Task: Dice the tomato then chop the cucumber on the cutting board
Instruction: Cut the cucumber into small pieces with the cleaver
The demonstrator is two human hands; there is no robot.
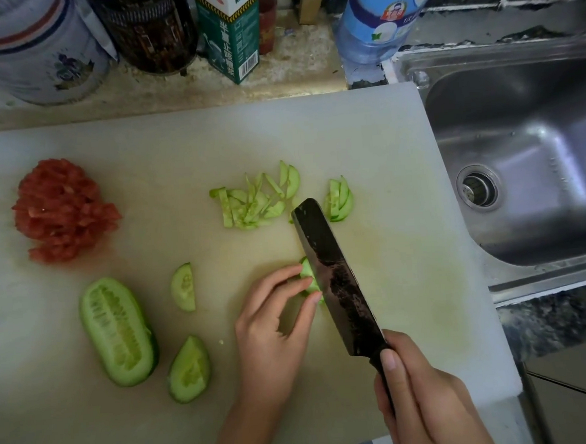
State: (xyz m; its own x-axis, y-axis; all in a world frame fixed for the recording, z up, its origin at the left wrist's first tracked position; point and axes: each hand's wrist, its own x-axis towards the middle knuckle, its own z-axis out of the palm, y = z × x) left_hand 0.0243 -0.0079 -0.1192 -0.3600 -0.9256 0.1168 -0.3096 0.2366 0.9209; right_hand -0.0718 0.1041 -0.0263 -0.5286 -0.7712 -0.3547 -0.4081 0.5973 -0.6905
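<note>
A pile of diced tomato [62,210] lies at the left of the white cutting board [177,146]. A cucumber half [118,330] lies cut side up at the front left, with two smaller cucumber pieces [188,369] [183,287] beside it. Thin cucumber slices [254,200] and a small stack of slices [339,200] lie mid-board. My left hand [274,329] pinches a small cucumber piece [308,275] with its fingertips. My right hand [422,399] grips the handle of a dark cleaver [336,281], whose blade stands against that piece.
A steel sink [528,159] lies right of the board. Behind the board stand a white tin [37,48], a dark jar [149,31], a green carton [228,33] and a blue bottle [378,14].
</note>
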